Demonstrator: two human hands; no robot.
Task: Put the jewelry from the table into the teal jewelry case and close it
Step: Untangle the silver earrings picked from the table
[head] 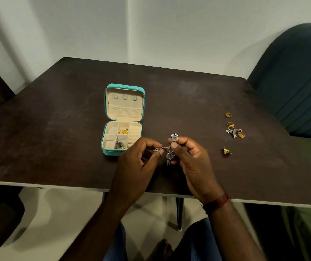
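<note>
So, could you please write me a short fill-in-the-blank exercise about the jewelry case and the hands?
1. The lid of the teal jewelry case is ____.
2. The piece pinched between the left hand and the right hand is ____ in colour.
3. The loose jewelry on the table lies to the ____ of the case.

Missing words: open; silver; right.

Dark brown table (56, 129), open teal jewelry case (111, 152) on it, loose earrings (234, 130) toward its right side
</note>
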